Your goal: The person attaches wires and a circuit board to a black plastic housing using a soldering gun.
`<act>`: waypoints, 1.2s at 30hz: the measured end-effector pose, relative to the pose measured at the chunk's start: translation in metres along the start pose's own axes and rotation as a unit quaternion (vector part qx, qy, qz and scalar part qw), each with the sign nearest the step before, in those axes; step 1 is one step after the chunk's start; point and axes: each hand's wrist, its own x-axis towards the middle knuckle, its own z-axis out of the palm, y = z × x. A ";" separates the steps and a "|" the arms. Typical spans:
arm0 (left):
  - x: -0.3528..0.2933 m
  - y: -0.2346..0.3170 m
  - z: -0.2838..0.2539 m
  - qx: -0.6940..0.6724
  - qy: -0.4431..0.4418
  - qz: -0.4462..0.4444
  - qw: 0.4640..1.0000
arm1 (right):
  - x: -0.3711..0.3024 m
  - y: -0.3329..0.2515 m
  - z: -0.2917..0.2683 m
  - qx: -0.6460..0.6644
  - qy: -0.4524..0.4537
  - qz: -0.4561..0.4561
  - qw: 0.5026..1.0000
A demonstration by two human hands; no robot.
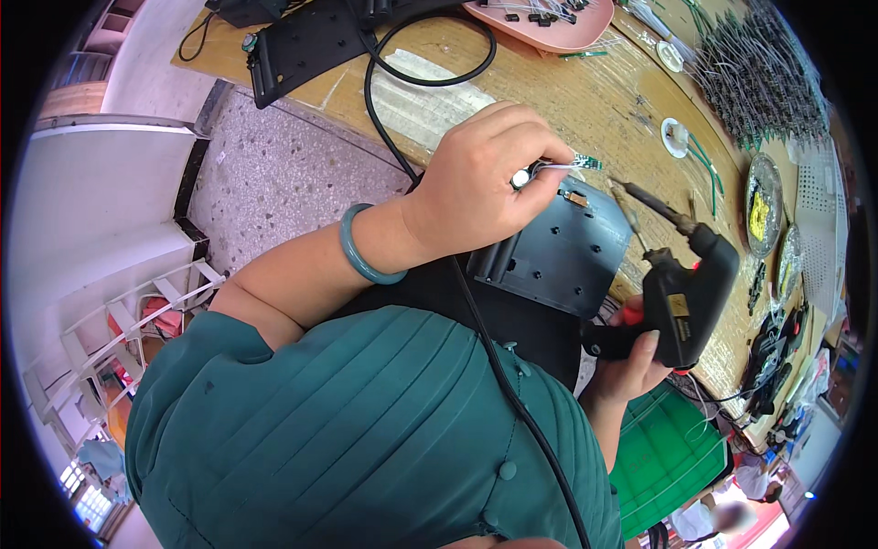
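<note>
My left hand (489, 178), a bangle on its wrist, is closed in a pinch on a small green circuit board (586, 162) with thin wires. A white round end (520, 178) shows between the fingers; what it belongs to is hidden. My right hand (629, 368) is wrapped round the handle of a black soldering gun (686, 293). The gun's tip points up and left, close to the board but apart from it. Below my left hand, a black plastic housing (572, 247) with small posts rests over my lap against the table edge.
A black cable (498, 375) runs across my body and loops onto the wooden table (540, 87). A pink tray (549, 32) holds small parts. Bundles of wired boards (754, 78) and a round metal dish (764, 206) lie to the right. A green crate (672, 462) stands below.
</note>
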 end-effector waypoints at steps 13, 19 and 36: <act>-0.002 -0.003 -0.002 -0.013 -0.010 0.000 1.000 | -0.004 0.015 -0.009 -0.103 -0.072 -0.017 0.992; -0.001 -0.002 -0.001 -0.018 -0.008 -0.003 1.000 | -0.003 0.014 -0.005 -0.117 -0.063 -0.022 0.991; -0.002 -0.002 -0.001 -0.014 -0.004 -0.003 1.000 | -0.004 0.015 -0.006 -0.146 -0.067 -0.025 0.987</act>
